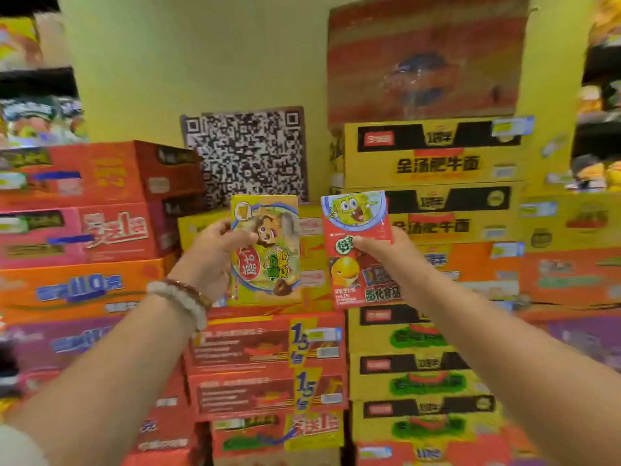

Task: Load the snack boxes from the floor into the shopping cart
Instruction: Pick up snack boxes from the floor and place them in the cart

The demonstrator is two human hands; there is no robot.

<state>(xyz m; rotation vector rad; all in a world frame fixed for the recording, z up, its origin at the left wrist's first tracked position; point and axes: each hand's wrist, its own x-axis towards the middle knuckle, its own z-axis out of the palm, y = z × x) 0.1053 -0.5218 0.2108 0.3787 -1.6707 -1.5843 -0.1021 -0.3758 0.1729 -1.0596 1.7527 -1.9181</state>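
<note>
My left hand [210,255] grips a yellow snack box [268,253] with a cartoon animal on its front, thumb across the face, held upright at chest height. My right hand [383,253] holds a red snack box [358,253] with a yellow sponge cartoon, thumb pressed on its front. The two boxes stand side by side, a small gap between them, in front of a wall of stacked cartons. Neither the shopping cart nor the floor is in view.
Stacked cartons fill the scene: red and orange ones [84,203] at left, red ones [268,361] low in the middle, yellow ones [433,156] at right. A QR code poster [247,153] hangs on the yellow wall. Shelves flank both sides.
</note>
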